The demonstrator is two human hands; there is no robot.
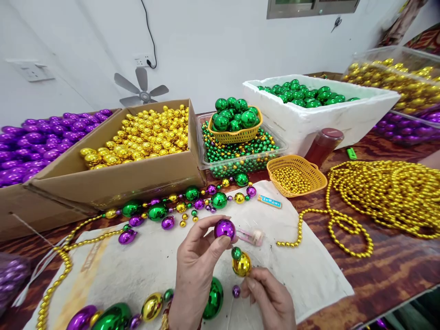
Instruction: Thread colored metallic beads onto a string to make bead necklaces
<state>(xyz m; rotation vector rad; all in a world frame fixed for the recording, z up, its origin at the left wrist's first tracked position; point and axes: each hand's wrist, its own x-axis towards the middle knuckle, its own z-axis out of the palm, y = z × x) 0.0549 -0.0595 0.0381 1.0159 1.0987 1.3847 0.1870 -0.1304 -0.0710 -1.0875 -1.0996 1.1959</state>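
Note:
My left hand is closed on a shiny purple bead, pinched between thumb and fingertips at the middle of the view. Just below it, a small green bead and a larger gold bead sit in line. My right hand has its thumb and fingers pressed together at the gold bead's lower edge. Beside those fingertips is a small purple bead. A big green bead shows partly behind my left wrist. More strung beads, including a gold one, run along the bottom left.
A white cloth covers the table's front. Behind it stand cardboard boxes of beads, a yellow basket of green beads, a foam box and an orange basket. Gold bead strands lie right.

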